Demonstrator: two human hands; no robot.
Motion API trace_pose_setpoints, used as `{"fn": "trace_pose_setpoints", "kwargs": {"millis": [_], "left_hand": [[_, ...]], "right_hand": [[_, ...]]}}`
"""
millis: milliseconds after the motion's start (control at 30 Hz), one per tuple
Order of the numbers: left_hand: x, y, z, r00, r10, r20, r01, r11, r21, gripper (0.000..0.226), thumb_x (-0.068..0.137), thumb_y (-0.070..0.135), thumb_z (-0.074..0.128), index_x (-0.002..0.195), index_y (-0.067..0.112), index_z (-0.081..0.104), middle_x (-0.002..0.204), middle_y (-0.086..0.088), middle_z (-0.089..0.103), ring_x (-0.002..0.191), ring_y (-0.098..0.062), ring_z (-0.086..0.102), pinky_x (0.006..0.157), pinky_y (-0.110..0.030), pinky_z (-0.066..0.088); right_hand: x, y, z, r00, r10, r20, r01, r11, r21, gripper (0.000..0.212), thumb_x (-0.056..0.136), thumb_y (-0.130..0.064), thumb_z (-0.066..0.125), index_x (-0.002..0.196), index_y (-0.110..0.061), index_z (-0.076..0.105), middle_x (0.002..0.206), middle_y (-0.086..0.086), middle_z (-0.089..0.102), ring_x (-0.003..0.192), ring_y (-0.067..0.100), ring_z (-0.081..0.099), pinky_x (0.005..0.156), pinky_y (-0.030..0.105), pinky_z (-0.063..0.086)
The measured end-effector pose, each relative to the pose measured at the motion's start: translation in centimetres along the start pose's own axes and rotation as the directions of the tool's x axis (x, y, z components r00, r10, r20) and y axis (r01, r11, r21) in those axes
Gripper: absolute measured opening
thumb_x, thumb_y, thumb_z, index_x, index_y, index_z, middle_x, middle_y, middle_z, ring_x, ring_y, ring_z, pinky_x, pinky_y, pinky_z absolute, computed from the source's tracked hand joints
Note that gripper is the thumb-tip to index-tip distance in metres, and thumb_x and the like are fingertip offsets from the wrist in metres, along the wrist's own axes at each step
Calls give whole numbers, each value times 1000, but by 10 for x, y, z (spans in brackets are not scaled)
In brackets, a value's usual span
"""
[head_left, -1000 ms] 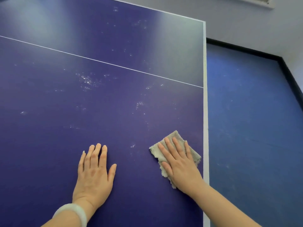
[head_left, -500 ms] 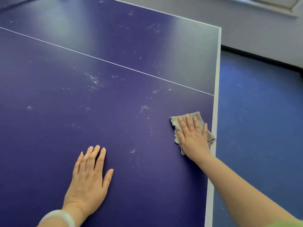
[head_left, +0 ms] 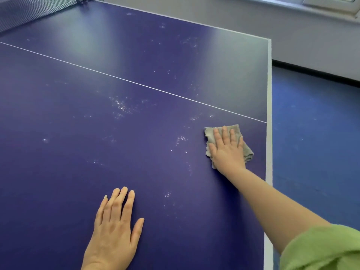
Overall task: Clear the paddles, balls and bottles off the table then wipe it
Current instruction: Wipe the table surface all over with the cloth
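Pressing the cloth flat under your right hand, fingers straight, close to the surface's right edge, you've got the nearest white specks just left of it, while your left hand lies flat and empty, nearer you.

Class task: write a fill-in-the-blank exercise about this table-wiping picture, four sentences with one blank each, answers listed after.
1. The right hand presses a grey cloth onto the table tennis table near its ____ edge.
2. The left hand rests flat on the table tennis table and holds ____.
3. The net shows in the top ____ corner of the view.
4. The sleeve on the right arm is ____.
Answers: right; nothing; left; green.
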State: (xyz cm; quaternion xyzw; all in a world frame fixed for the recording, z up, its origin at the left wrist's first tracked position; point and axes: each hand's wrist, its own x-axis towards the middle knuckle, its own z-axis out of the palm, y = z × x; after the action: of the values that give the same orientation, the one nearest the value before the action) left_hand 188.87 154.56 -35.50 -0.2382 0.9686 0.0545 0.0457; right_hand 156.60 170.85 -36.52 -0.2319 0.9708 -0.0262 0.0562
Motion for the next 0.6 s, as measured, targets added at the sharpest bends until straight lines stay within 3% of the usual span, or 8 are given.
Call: {"fn": "trace_pose_setpoints", "kwargs": {"millis": [67,133,167,233,333,467,600], "left_hand": [[0,0,-1,1000,-4,-1,4,1000,0,78,99,54,7,141,2,46,146,-15,44,138,-30,35,117,-45,15],[-1,0,-3,1000,-2,2,2,1000,2,78,99,54,6,142,3,45,146,-14,43,139,-30,35,115,-47,18],[-1,1,-4,1000,2,7,-2,1000,4,77,99,54,6,143,3,44,147,-14,43,140,-30,35,115,-47,19],[-3,2,-5,1000,4,16,-5,1000,6,77,99,54,6,143,4,44,147,-13,43,140,-29,35,114,-48,20],[-3,3,-6,1000,0,17,0,1000,6,77,99,53,6,143,4,44,147,-13,44,141,-29,35,114,-47,20],[-3,1,-5,1000,0,16,-1,1000,14,76,99,53,5,145,6,42,149,-12,42,142,-28,34,114,-47,20],[-4,1,-4,1000,-2,20,1,999,33,71,98,51,14,147,7,39,151,-11,39,144,-28,31,115,-46,18]], "right_hand": [[-36,-10,7,965,-263,5,263,964,-50,61,100,-49,6,156,-26,4,163,-1,-3,151,26,-5,118,45,-15],[-47,7,5,937,-348,33,350,936,-51,62,99,-50,4,156,-27,7,163,-4,0,151,22,-5,118,41,-17],[-38,21,2,953,-301,24,302,952,-48,60,100,-48,5,156,-27,7,164,-2,1,151,22,-4,118,42,-15],[-12,44,-6,998,-57,13,57,998,-3,56,103,-44,9,156,-29,3,164,-1,-1,151,23,-5,119,46,-10],[37,49,-13,976,215,40,-218,973,82,56,103,-45,13,156,-30,1,164,0,-7,150,24,-9,119,50,-10],[92,6,-17,966,232,117,-245,963,112,58,103,-46,16,156,-30,2,164,0,-9,150,25,-11,118,50,-12],[102,-58,-20,982,63,177,-88,987,135,58,102,-48,18,156,-32,2,164,2,-9,150,26,-12,118,51,-13]]}}
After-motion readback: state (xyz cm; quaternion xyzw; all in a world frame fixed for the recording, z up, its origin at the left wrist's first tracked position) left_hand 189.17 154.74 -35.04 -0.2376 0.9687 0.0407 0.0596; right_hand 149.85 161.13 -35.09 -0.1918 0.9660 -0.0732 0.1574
